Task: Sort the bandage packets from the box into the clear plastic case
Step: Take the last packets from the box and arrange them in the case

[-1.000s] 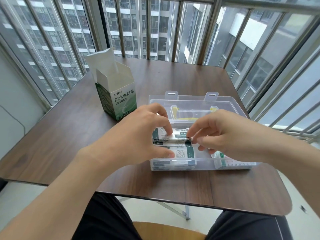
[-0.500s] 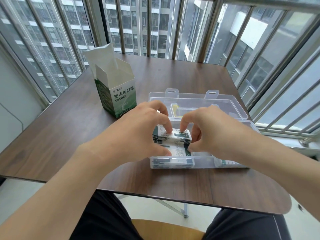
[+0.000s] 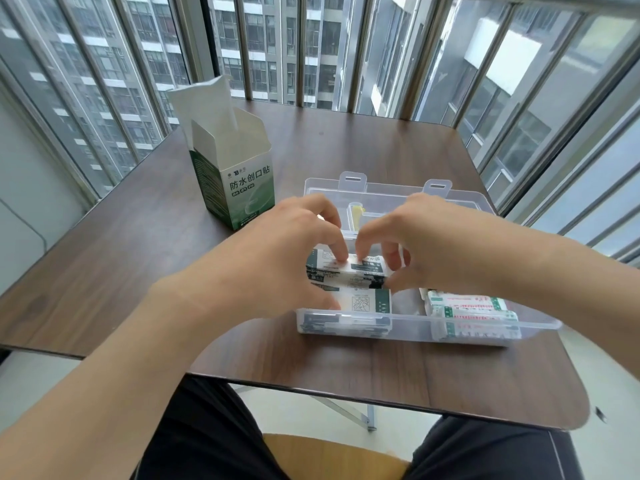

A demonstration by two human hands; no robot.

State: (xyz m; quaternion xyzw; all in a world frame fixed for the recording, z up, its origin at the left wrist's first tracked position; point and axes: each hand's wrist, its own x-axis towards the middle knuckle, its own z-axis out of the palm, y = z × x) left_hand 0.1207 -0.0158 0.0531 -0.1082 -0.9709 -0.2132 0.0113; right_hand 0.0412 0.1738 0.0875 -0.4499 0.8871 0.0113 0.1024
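The step in hand seems to be the settling of a stack of bandage packets point(image 3: 349, 271) into the left compartment of the clear plastic case point(image 3: 533, 329), which lies open on the near right part of the table point(image 3: 363, 147). The stack stands higher than the rim of the case, above other packets that already lie at the near left wall. A second group of packets point(image 3: 474, 315), with red print, lies in the right compartment.

The left hand point(image 3: 277, 258) comes from the near left, palm down, and its fingers and thumb are curled round the left end of the stack. The right hand point(image 3: 429, 244) comes from the right, and its fingers pinch the right end in the same way. Both wrists arch above the case.

In my judgement the next move calls for pressing the stack down evenly, so that it sits flat, and then letting go. The box point(image 3: 239, 181) stands open at the far left, well apart from the case; whether packets remain inside it, I cannot tell.
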